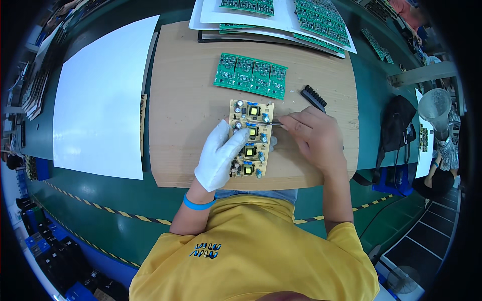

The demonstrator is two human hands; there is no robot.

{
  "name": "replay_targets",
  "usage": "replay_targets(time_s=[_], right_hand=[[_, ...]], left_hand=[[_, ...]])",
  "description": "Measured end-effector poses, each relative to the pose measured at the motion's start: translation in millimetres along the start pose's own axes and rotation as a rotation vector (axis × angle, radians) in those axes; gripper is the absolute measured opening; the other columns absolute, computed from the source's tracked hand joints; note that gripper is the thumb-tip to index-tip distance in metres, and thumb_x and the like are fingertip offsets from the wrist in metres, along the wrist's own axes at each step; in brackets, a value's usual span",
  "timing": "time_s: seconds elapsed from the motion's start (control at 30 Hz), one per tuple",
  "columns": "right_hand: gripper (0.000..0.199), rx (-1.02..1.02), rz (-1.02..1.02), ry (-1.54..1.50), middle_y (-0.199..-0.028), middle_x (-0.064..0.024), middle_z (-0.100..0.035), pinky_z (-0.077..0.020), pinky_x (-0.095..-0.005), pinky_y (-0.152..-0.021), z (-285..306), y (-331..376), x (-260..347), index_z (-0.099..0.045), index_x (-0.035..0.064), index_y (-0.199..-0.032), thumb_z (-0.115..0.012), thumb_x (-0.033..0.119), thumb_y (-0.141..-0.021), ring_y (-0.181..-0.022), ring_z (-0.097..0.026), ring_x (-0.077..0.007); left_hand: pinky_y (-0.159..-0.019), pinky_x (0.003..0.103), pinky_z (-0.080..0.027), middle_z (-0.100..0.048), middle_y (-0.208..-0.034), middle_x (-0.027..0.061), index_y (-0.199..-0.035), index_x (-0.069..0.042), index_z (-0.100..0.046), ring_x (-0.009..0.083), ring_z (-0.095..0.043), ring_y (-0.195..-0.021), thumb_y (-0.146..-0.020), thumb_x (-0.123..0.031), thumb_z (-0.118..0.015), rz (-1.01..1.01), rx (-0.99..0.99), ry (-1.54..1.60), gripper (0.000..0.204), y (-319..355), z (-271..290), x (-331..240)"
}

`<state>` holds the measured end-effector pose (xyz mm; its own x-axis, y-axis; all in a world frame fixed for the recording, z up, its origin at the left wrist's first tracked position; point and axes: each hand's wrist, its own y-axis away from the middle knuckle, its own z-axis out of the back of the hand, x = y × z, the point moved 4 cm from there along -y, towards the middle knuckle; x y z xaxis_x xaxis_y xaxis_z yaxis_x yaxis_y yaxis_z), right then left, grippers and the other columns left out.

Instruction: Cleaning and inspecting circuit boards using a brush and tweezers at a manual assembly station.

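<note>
A tan circuit board panel [254,159] with several yellow-topped transformers and blue-sleeved capacitors lies over the cardboard, its long side running away from me. My left hand [220,156], in a white glove, grips its left edge, thumb and fingers reaching onto the parts. My bare right hand [314,134] is closed around a thin metal tool, seemingly tweezers [273,123], whose tip meets the board near the second transformer from the far end. Most of the tool hides under my fingers. Beyond the board lies a green circuit board panel [251,75].
A black brush [314,97] rests right of the boards on the cardboard sheet [186,100]. White trays [276,22] with green boards are stacked at the back. A large white sheet [103,100] stands left; a black bag [398,123] is at right.
</note>
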<state>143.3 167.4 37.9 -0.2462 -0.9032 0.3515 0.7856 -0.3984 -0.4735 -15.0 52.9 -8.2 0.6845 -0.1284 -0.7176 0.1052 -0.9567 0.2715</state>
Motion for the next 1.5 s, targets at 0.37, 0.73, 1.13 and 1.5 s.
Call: replay_targets(time_s=[0.37, 0.73, 1.13, 1.5], right_hand=[[0.031, -0.111, 0.039, 0.139, -0.083, -0.0065, -0.071, -0.0505, -0.0324, -0.055, -14.6, 12.8, 3.7, -0.076, 0.0016, -0.098, -0.073, -0.008, -0.068, -0.065, -0.063, -0.021], [0.028, -0.075, -0.093, 0.068, -0.084, -0.0051, -0.07, -0.0488, -0.0319, -0.053, 5.2, 21.2, 5.4, -0.077, 0.003, -0.101, -0.075, -0.005, -0.073, -0.063, -0.061, -0.0191], [0.037, -0.175, 0.067, 0.34, -0.088, -0.0043, -0.071, -0.0464, -0.0301, -0.053, -8.7, 18.6, 20.7, -0.077, 0.0035, -0.107, -0.073, -0.007, -0.072, -0.061, -0.059, -0.0175], [0.049, -0.221, -0.01, 0.352, -0.089, -0.0068, -0.07, -0.0465, -0.0298, -0.051, -22.5, 25.3, 28.5, -0.075, 0.0016, -0.114, -0.07, -0.009, -0.067, -0.06, -0.058, -0.0177]], left_hand=[[-0.085, 0.035, -0.062, -0.07, -0.114, 0.0211, -0.132, 0.005, -0.049, 0.0259, -0.073, -0.102, -0.109, -0.014, -0.043, 0.005, -0.019, -0.068, 0.031, -4.6, 0.8, 0.4], [-0.083, 0.035, -0.062, -0.07, -0.115, 0.0198, -0.132, 0.004, -0.049, 0.0251, -0.073, -0.1, -0.109, -0.013, -0.044, 0.022, -0.02, -0.061, 0.03, -6.1, 2.6, 4.1], [-0.084, 0.036, -0.062, -0.069, -0.118, 0.019, -0.133, 0.005, -0.048, 0.0264, -0.073, -0.102, -0.109, -0.012, -0.043, 0.003, -0.027, -0.029, 0.03, -6.2, 2.5, 3.1], [-0.083, 0.034, -0.062, -0.069, -0.116, 0.0169, -0.129, 0.004, -0.05, 0.0232, -0.073, -0.1, -0.109, -0.014, -0.046, 0.021, -0.068, -0.054, 0.028, -5.6, 5.5, 3.1]])
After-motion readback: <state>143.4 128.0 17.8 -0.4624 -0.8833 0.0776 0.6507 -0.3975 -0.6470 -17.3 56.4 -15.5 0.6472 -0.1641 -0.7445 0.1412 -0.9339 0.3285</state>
